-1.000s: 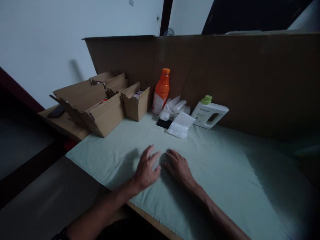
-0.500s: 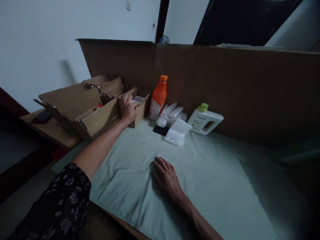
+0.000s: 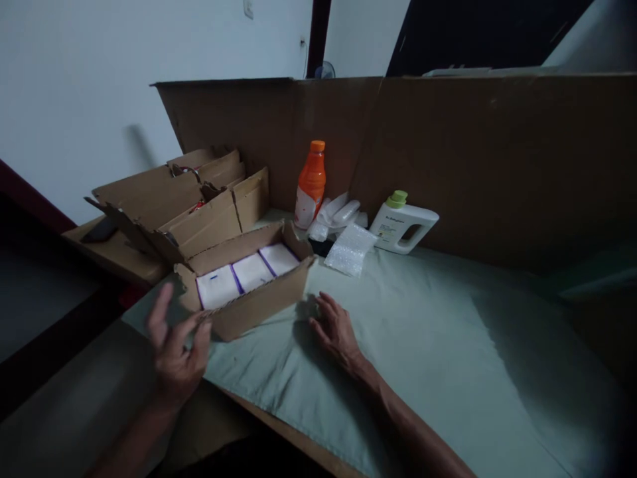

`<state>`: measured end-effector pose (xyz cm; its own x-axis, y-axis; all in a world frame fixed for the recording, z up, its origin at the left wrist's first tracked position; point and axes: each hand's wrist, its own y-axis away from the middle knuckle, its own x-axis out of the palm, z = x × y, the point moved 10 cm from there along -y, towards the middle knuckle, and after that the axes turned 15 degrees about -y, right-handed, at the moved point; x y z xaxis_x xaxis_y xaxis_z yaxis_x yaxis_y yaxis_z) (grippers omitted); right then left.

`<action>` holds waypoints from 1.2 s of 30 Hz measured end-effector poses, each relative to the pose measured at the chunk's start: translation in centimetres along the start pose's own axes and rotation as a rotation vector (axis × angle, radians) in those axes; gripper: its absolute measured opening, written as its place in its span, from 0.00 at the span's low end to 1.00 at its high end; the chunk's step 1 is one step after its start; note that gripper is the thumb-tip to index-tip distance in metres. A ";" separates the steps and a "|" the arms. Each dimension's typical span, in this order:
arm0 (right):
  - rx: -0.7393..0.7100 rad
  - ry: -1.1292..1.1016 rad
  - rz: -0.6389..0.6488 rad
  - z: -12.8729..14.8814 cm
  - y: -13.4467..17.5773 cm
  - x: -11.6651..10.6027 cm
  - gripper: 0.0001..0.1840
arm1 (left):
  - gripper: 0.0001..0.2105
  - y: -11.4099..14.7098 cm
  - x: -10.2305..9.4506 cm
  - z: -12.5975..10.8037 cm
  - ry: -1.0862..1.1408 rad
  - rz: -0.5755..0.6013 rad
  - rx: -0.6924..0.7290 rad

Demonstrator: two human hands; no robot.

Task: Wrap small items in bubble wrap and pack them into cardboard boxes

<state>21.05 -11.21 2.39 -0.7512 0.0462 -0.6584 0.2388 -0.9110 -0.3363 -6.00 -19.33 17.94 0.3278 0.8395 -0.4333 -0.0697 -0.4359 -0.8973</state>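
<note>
The green cloth (image 3: 448, 345) lies bare to the right of the right hand (image 3: 334, 330), and free passage is afforded there up to the cardboard wall (image 3: 472, 159), by which the far edge is closed off. The near left is blocked by the open box (image 3: 249, 285) of white packets, with the left hand (image 3: 175, 352) at its corner. Behind it, the way is barred by stacked cartons (image 3: 169, 206). The rear centre is crowded by an orange bottle (image 3: 309, 186), plastic bags (image 3: 348, 247) and a white jug (image 3: 403, 222).
</note>
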 end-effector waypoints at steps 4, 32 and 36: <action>-0.011 -0.175 -0.061 -0.2 0.4 -1.0 0.34 | 0.33 6.5 -3.8 5.7 0.142 -0.006 -0.452; 0.277 -0.384 -0.203 -4.9 2.5 -19.3 0.19 | 0.24 7.4 17.2 -6.5 0.751 0.827 -0.502; 0.194 -0.227 -0.243 -7.1 -5.6 -20.9 0.19 | 0.17 8.3 17.8 -4.7 0.603 0.818 -0.588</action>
<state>39.77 -4.22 13.25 -0.8940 0.1982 -0.4018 -0.0678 -0.9464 -0.3159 3.65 -9.52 3.18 0.7912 0.0197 -0.6113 -0.0720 -0.9895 -0.1250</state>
